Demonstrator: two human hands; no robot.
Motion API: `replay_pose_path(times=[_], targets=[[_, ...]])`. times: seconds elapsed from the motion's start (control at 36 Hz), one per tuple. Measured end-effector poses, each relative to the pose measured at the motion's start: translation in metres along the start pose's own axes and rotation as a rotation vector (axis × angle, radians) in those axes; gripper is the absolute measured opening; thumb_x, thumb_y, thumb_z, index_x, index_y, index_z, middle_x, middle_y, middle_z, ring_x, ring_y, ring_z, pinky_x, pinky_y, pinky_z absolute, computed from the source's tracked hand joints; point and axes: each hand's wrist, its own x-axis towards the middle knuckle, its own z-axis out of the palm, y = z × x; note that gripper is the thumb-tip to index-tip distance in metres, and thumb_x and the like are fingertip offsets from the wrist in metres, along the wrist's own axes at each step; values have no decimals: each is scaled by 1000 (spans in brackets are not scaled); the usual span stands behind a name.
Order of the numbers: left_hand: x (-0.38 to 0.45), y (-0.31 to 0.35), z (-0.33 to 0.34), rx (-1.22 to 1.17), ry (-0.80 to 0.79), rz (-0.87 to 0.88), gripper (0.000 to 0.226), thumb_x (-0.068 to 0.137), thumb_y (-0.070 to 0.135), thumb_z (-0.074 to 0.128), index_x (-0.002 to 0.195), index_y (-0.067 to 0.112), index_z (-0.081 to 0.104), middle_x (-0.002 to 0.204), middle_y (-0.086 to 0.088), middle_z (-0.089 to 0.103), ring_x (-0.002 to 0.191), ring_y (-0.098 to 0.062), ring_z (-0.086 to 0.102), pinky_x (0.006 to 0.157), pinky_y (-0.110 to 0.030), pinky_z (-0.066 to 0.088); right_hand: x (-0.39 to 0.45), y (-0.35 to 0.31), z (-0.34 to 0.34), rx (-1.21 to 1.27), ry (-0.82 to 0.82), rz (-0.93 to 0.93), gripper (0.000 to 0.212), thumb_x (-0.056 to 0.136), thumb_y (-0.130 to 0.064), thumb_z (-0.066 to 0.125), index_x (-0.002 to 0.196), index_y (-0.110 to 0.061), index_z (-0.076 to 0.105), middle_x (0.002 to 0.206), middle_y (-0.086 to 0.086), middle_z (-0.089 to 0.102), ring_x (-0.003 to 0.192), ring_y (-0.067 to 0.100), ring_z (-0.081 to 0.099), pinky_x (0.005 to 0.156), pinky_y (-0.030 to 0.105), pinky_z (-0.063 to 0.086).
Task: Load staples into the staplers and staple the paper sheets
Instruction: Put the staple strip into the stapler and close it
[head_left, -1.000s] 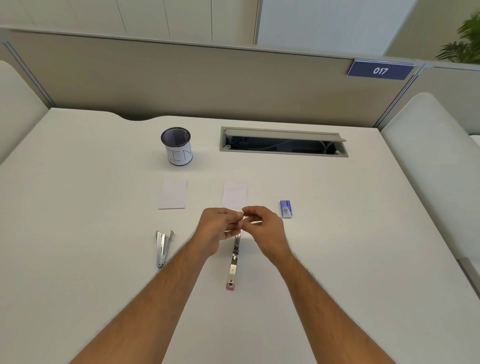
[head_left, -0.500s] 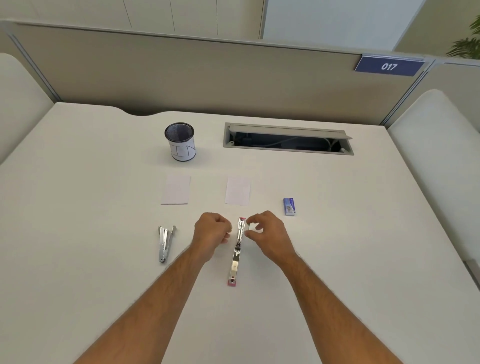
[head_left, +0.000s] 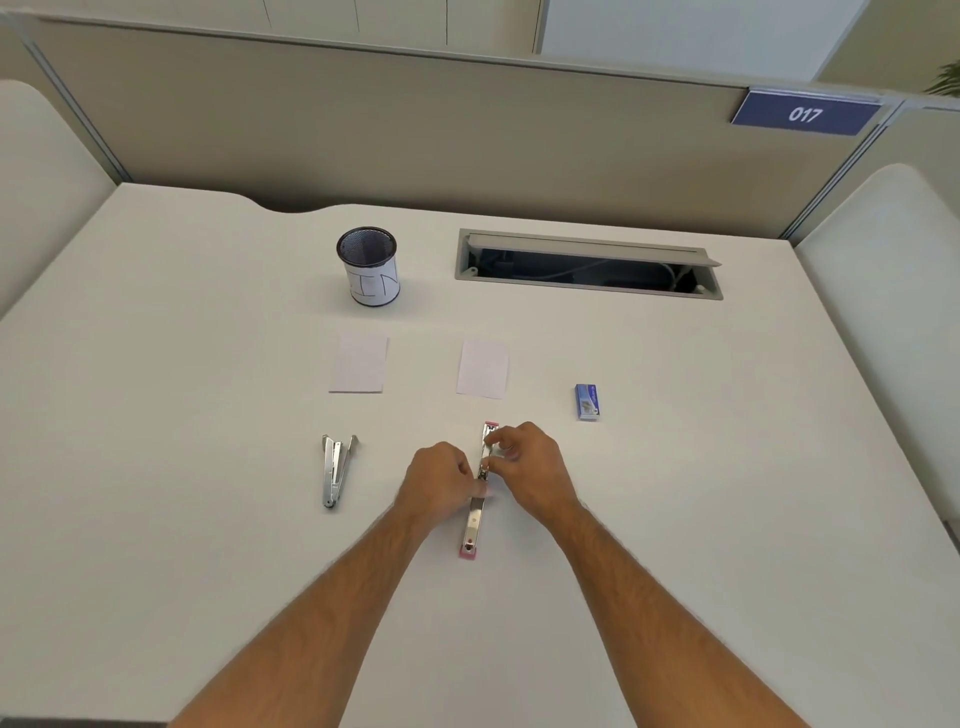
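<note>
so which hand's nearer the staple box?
Right. The right hand lies just below-left of the staple box; the left hand sits farther left, beyond the stapler.

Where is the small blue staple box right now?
In the head view, the small blue staple box lies on the white desk, right of the right-hand paper sheet.

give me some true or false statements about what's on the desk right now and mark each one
1. Both hands are at the pink stapler, which lies opened out flat. True.
2. The silver stapler is held in the left hand. False: it lies untouched, left of that hand.
3. The staple box sits inside the mesh cup. False: it lies on the desk, right of the paper sheets.
4. Two paper sheets lie side by side beyond the staplers. True.
5. The right hand rests on the staple box. False: it is at the pink stapler's far end.
</note>
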Motion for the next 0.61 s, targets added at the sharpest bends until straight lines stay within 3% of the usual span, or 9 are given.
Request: replay_pose_path(times=[0.17,0.33,0.53,0.61], targets=[[-2,3,5,52,19,-1,28,73,27,88,79,4,73,75,-11,76,65,-21,67,74,-40,61,-3,4,1,4,12,-1,24,85,-22,78,109,-20,76,101,1,62,95,16,63,85,29,49],[-1,7,5,88,10,-12,22,71,19,85,65,9,66,69,-10,75,54,-19,64,67,-38,62,-4,5,2,18,27,2,24,83,-21,79,107,-20,77,96,-1,61,91,16,62,81,27,48],[-1,7,6,72,1,-36,22,70,19,85,68,8,66,69,-9,75,51,-18,64,54,-27,54,-4,5,1,0,37,-9,25,82,-22,79,107,-19,78,96,1,62,90,18,63,81,30,51],[-1,8,6,71,0,-41,22,70,20,85,74,4,70,70,-10,76,51,-19,64,55,-29,57,-4,4,1,-2,38,-11,25,82,-22,79,107,-20,77,97,1,62,91,18,62,81,30,50]])
